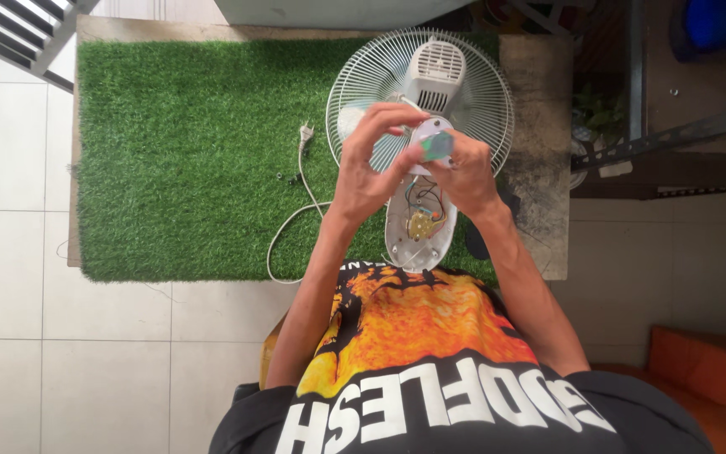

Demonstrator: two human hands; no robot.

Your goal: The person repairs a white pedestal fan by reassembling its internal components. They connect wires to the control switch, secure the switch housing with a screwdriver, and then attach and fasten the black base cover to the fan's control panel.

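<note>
Fingers of the left hand and right hand pinch one small round green-and-white part above the opened white plastic fan base.

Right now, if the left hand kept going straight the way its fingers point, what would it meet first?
Probably the fan's white motor housing, just beyond the left hand fingertips and the small round part both hands pinch. Depth is unclear; it might pass above.

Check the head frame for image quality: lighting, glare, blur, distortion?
Head view: bright, even daylight, soft shadows only; white floor tiles near blown out; fan grille and green turf mat sharp; slight softness on the left hand and right hand around the small teal-and-white part; wide-angle bending at frame edges; dark corner top right loses detail.
</note>
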